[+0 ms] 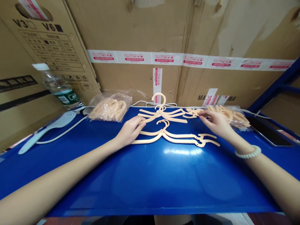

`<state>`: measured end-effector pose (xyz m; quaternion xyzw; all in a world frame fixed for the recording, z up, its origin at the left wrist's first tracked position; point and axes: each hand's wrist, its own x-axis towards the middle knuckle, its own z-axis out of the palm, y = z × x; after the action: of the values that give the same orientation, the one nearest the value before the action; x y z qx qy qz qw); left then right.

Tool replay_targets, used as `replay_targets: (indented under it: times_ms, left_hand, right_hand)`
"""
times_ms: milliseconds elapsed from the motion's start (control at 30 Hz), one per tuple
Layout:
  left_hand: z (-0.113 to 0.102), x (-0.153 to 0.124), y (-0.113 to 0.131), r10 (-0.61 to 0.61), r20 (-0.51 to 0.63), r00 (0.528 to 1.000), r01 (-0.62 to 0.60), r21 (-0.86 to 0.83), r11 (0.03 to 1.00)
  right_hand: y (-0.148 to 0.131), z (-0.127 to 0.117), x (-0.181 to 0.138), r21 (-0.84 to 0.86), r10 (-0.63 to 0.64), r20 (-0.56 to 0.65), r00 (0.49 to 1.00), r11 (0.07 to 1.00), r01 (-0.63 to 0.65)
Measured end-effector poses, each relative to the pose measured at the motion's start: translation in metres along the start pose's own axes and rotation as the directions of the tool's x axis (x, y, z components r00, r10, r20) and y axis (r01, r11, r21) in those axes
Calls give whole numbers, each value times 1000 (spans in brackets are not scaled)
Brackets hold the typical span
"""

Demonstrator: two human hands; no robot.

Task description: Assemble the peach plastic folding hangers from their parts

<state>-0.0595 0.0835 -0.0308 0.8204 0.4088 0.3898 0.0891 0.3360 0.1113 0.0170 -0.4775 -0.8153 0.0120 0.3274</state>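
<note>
My left hand (131, 128) is closed, thumb and fingers pinching the left arm end of a peach plastic clothes hanger (152, 118). That hanger lies among others at the back of the blue table, hooks pointing toward the cardboard. Just nearer to me lie two more hangers (178, 138) side by side, with curved end pieces at their right ends; my left hand hides part of their left arms. My right hand (217, 122) reaches to a small pile of peach hanger end pieces (193, 112), its fingertips pinched at the pile's right edge on one piece.
Clear bags of peach hanger parts lie at left (110, 107) and right (231, 115). A water bottle (58, 89), a pale blue hairbrush (50, 126) and a white cable stand at left. A phone (269, 132) lies at right. Cardboard (131, 78) walls the back of the blue table (150, 181).
</note>
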Motion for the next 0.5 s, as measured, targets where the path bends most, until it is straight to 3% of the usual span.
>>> replay_targets:
  times_ms: [200, 333, 500]
  left_hand:
    - [1, -1, -3, -46, -21, 999, 45, -29, 999]
    - [0, 1, 1, -25, -31, 999, 25, -29, 999]
    - [-1, 1, 1, -3, -39, 999, 3, -16, 1000]
  right_hand:
    - [34, 14, 0, -262, -221, 224, 949, 924, 277]
    - [36, 21, 0, -281, -227, 290, 930, 908, 309]
    - [31, 18, 4, -282, -263, 268, 927, 898, 337]
